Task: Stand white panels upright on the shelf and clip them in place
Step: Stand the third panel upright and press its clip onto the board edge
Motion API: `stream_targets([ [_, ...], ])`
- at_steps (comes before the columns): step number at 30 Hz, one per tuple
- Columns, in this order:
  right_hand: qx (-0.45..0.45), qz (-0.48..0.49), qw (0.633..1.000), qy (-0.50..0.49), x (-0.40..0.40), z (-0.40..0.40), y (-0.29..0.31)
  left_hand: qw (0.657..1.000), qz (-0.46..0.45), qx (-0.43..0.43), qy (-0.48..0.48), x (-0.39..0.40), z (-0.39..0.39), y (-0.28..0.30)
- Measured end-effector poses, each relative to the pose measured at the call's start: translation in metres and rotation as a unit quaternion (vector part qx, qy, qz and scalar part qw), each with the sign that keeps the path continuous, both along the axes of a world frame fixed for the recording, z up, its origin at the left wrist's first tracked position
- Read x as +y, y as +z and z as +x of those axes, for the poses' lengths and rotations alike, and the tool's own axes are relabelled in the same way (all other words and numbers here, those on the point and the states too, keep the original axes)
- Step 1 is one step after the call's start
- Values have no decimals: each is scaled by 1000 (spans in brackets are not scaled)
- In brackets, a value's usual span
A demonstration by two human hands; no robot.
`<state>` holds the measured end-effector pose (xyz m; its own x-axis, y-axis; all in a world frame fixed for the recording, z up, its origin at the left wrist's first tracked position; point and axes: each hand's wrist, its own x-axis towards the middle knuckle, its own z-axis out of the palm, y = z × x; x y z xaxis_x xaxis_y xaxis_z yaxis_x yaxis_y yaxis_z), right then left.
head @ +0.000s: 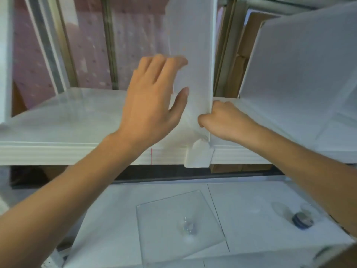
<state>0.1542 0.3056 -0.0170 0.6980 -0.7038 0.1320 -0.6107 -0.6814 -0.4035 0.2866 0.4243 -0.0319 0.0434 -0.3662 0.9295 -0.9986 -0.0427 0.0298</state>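
A clear square sheet (179, 227) lies on the lower surface, a dark round object (302, 220) well apart

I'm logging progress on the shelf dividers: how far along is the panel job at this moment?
Done, it seems: a white panel on the right already stands on the shelf, though tilted. In hand: the middle panel is upright, left hand flat against its face, right hand gripping its lower edge above the white clip on the shelf's front lip. Left: whether the clip is seated is unclear.
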Motion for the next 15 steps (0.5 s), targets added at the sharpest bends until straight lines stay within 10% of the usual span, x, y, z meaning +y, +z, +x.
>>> stream_targets([
  [7,-79,35,996,-17,-3,5,0,909,403,98,33,4,6,-40],
  [15,-78,4,997,-22,8,5,1,906,412,16,98,0,8,-51],
])
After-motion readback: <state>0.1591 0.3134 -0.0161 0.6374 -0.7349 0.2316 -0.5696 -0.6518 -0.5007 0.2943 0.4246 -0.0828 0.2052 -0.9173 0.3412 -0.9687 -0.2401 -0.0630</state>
